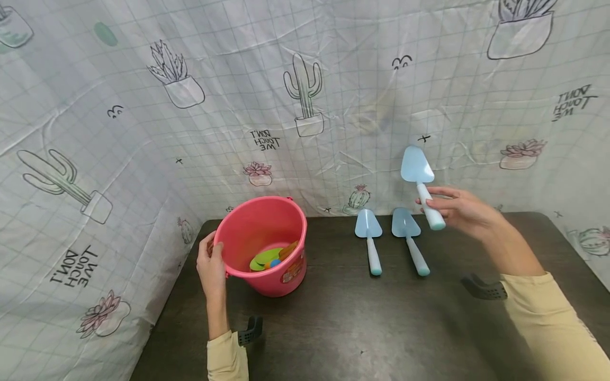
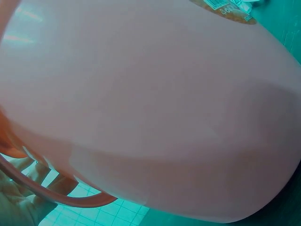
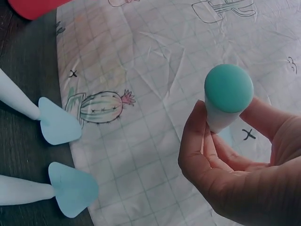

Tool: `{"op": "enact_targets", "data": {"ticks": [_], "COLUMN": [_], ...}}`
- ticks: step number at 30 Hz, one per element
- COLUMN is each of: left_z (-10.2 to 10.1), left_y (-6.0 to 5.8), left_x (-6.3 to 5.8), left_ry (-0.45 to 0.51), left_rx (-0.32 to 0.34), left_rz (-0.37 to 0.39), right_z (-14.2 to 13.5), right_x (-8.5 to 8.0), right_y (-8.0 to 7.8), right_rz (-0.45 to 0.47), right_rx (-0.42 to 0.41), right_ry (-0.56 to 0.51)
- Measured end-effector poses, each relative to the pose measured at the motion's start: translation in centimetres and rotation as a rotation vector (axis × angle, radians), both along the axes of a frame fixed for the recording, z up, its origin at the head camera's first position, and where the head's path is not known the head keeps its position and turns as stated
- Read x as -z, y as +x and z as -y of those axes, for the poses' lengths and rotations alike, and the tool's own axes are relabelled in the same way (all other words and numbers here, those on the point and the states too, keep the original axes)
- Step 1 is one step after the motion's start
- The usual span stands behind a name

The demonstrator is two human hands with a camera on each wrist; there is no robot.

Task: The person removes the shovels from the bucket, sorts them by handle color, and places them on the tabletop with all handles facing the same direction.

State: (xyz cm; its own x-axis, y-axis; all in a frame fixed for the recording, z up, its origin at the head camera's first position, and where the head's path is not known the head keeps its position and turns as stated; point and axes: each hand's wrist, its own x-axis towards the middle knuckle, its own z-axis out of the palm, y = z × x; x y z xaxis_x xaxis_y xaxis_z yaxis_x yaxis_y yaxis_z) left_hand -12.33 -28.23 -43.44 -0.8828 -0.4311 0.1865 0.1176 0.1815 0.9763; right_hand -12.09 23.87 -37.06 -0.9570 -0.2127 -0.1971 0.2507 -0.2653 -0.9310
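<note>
Yellow sleeves enter from the bottom edge of the head view, the left sleeve (image 1: 227,360) left of centre and the right sleeve (image 1: 548,323) at lower right, each with a dark bracket beside the cuff. Around and between them spreads the dark brown table (image 1: 333,328).

Past the right sleeve, the right hand (image 1: 464,209) pinches the white handle of the held trowel (image 1: 421,188) between thumb and fingers, right of centre. Its pale blue blade points toward the top of the frame; the right wrist view shows the teal handle end facing the lens.

Left of centre, the left hand (image 1: 212,267) grips the pink bucket (image 1: 274,286) at the left of its rim. In the left wrist view the bucket's wall fills most of the frame, and its curved bail (image 2: 87,202) crosses in front of the fingers at lower left. Inside the bucket, light green pieces (image 1: 262,259), an orange piece (image 1: 288,250) and a small blue round piece (image 1: 275,262) lie together; a sticker (image 1: 293,268) marks the outer wall at right.

Between bucket and right hand, the left trowel (image 1: 370,242) and the middle trowel (image 1: 410,243) lie side by side, apart, handles toward the bottom of the frame and blades near the table's far edge.

Behind everything hangs a pale gridded cloth (image 1: 352,79) printed with potted cacti, succulents and mirrored lettering.
</note>
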Motion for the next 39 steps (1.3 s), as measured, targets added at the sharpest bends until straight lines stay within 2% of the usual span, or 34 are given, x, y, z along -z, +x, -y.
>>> {"op": "enact_targets", "data": {"ticks": [12,21,24,33,39], "left_z": [-0.3,-0.4,-0.5,-0.3,-0.1], "left_y": [1.0,1.7,1.9,0.4,-0.8], "left_x": [0.0,-0.1,0.0,-0.3,-0.7], "left_ry": [0.006,-0.009,-0.01,-0.025,-0.02], "left_rx": [-0.008,-0.033,-0.031,-0.016,-0.005], "left_rz": [-0.002,0.033,0.034,0.047,0.06], "right_z": [-2.0,-3.3,-3.8,-4.4,-4.6], "right_x": [1.0,2.2,2.6,3.5,3.9], "right_y": [0.9,1.2,1.4,0.8,0.4], "right_rz": [0.0,0.08,0.082,0.108,0.142], "right_rx": [0.005,0.012,0.008,0.028,0.05], "right_ry": [-0.032,0.067,0.106,0.11,0.07]}}
